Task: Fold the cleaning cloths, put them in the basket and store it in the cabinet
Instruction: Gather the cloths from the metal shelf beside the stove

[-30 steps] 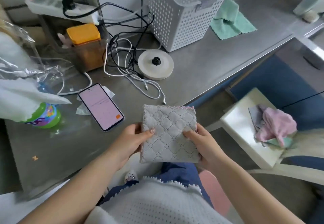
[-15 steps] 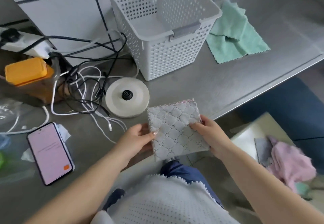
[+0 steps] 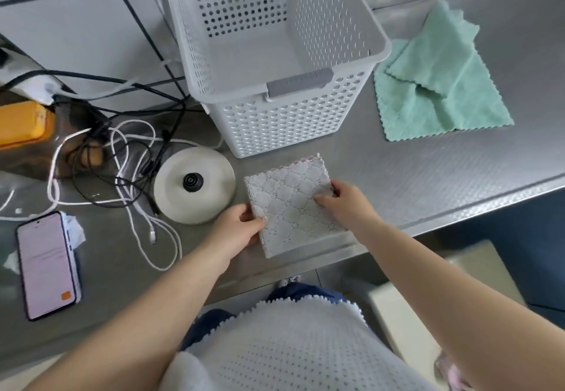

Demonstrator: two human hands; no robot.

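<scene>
Grey cloth (image 3: pixel 295 207): folded to a small square and lying at the front edge of the bench (image 3: pixel 443 176), just in front of the basket (image 3: pixel 275 84); I judge I have it there so the fold stays flat until it goes in.
Left hand (image 3: pixel 237 231): my thumb and fingers (image 3: pixel 258 222) pinch the cloth's left edge, which keeps the layers from springing apart.
Right hand (image 3: pixel 348 204): my fingers curl over the cloth's right side and grip it, so both edges are held at once and the square can lift without opening.
Basket: white, perforated, upright on the bench; its floor shows bare, so I judge no cloth is stored yet.
Green cloth (image 3: pixel 437 78): spread loosely to the right of the basket, only partly doubled over, not yet properly folded.
Clutter on the left: a round white base (image 3: pixel 195 185) just beside the grey cloth, tangled cables (image 3: pixel 122 158), a phone (image 3: pixel 46 265) near the bench's front.
Hidden: the cabinet is nowhere in view; my right fingertips under the cloth cannot be seen; an orange object (image 3: pixel 21 124) at the left is cut off by the frame, and I cannot tell what it is.
</scene>
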